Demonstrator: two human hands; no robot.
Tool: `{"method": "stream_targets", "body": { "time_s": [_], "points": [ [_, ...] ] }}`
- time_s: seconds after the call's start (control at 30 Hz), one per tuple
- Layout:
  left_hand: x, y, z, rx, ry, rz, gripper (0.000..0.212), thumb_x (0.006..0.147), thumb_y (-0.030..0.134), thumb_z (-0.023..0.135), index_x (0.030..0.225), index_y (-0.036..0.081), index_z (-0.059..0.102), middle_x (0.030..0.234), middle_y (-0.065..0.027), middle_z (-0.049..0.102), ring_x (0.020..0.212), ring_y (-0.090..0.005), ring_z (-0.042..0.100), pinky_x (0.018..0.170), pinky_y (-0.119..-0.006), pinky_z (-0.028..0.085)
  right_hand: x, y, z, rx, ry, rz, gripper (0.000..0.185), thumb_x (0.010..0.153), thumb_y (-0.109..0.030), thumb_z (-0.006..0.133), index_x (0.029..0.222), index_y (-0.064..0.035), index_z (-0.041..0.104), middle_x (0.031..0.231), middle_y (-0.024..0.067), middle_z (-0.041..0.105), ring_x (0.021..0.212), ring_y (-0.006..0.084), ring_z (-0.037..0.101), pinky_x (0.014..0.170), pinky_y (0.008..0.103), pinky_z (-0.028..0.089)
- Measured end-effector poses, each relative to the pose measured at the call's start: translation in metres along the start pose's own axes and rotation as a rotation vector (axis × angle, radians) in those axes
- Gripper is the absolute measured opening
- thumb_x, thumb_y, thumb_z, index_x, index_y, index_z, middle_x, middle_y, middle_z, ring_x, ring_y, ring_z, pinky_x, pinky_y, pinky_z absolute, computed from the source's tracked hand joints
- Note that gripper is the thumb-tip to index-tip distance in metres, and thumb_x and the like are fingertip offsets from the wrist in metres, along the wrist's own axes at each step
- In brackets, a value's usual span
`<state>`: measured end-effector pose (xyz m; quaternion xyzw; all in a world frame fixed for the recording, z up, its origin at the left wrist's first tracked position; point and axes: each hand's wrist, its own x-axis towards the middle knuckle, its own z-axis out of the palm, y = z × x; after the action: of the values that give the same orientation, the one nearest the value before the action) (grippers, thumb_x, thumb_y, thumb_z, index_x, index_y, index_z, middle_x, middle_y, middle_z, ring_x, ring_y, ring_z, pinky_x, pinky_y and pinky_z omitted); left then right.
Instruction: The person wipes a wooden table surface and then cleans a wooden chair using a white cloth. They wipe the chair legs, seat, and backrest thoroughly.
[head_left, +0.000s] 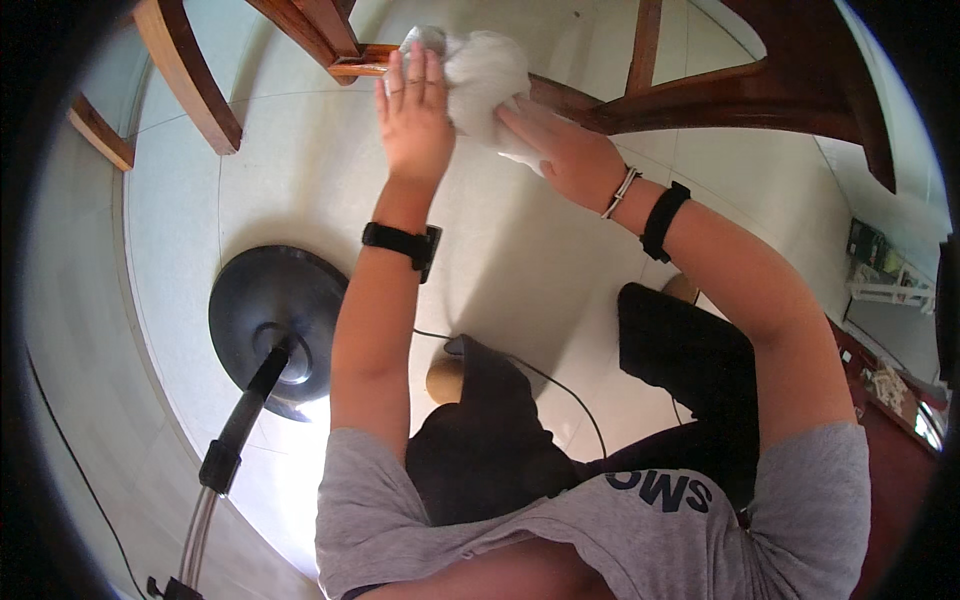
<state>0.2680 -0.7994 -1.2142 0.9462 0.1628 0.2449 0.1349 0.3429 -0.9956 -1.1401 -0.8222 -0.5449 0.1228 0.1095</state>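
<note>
A crumpled white cloth (487, 79) is bunched at a low wooden rail (562, 97) and hides part of it. My left hand (415, 120) lies along the cloth's left side with fingers stretched out, and its thumb is out of sight. Whether those fingers pinch the fabric cannot be told. On the right side of the cloth, my right hand (581, 154) holds it, slightly blurred, with some fabric hanging below the palm.
Polished wooden furniture legs (187, 75) stand at the upper left, and a darker curved frame (735, 97) spans the upper right. A round black stand base (274, 322) with a pole (240, 420) sits left of my arm. A thin cable (559, 382) crosses the tiled floor (517, 225).
</note>
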Motion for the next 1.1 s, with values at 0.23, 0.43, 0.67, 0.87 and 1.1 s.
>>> {"method": "stream_targets", "body": {
  "time_s": [0.23,0.43,0.67,0.87,1.1],
  "points": [
    [0.005,0.011,0.005,0.166,-0.271,0.178,0.060,0.084,0.026,0.057,0.139,0.030,0.035,0.148,-0.0064,0.028,0.137,-0.0309,0.025,0.108,-0.056,0.019,0.003,0.010,0.006,0.083,-0.271,-0.086,0.060,0.082,-0.002,0.046,0.139,-0.0100,0.028,0.137,0.0216,0.036,0.101,0.0375,0.057,0.078,0.0419,0.052],
    [0.006,0.047,0.009,0.180,-0.319,0.210,0.058,0.083,0.026,0.056,0.138,0.028,0.038,0.145,-0.0169,0.029,0.132,-0.0438,0.026,0.103,-0.059,0.026,-0.026,0.030,-0.010,0.271,-0.340,-0.027,0.059,0.081,0.000,0.045,0.137,-0.0064,0.028,0.133,0.0263,0.036,0.116,0.0401,0.044,0.093,0.0410,0.043],
    [0.017,0.106,-0.003,0.112,-0.443,0.381,0.047,0.081,0.016,0.051,0.128,0.018,0.050,0.117,-0.0169,0.048,0.108,-0.0370,0.047,0.085,-0.046,0.044,-0.081,0.055,-0.031,0.509,-0.437,0.122,0.061,0.078,0.003,0.044,0.137,-0.0067,0.031,0.137,0.0225,0.032,0.122,0.0391,0.038,0.102,0.0386,0.036],
    [0.021,0.144,-0.011,0.118,-0.542,0.451,0.045,0.078,0.010,0.053,0.123,0.010,0.052,0.109,-0.0188,0.051,0.100,-0.0354,0.049,0.080,-0.041,0.047,-0.098,0.095,-0.037,0.591,-0.400,0.026,0.058,0.075,0.004,0.045,0.131,-0.0059,0.041,0.131,0.0202,0.042,0.120,0.0362,0.043,0.103,0.0381,0.034],
    [0.035,0.187,-0.013,-0.145,-0.818,0.068,0.039,0.077,0.008,0.054,0.115,0.002,0.053,0.115,-0.0217,0.053,0.104,-0.0368,0.054,0.086,-0.043,0.049,-0.097,0.150,-0.030,0.646,-0.424,-0.030,0.053,0.074,0.001,0.046,0.125,-0.0126,0.049,0.121,0.0196,0.052,0.112,0.0351,0.050,0.097,0.0393,0.039]
  ]
}}
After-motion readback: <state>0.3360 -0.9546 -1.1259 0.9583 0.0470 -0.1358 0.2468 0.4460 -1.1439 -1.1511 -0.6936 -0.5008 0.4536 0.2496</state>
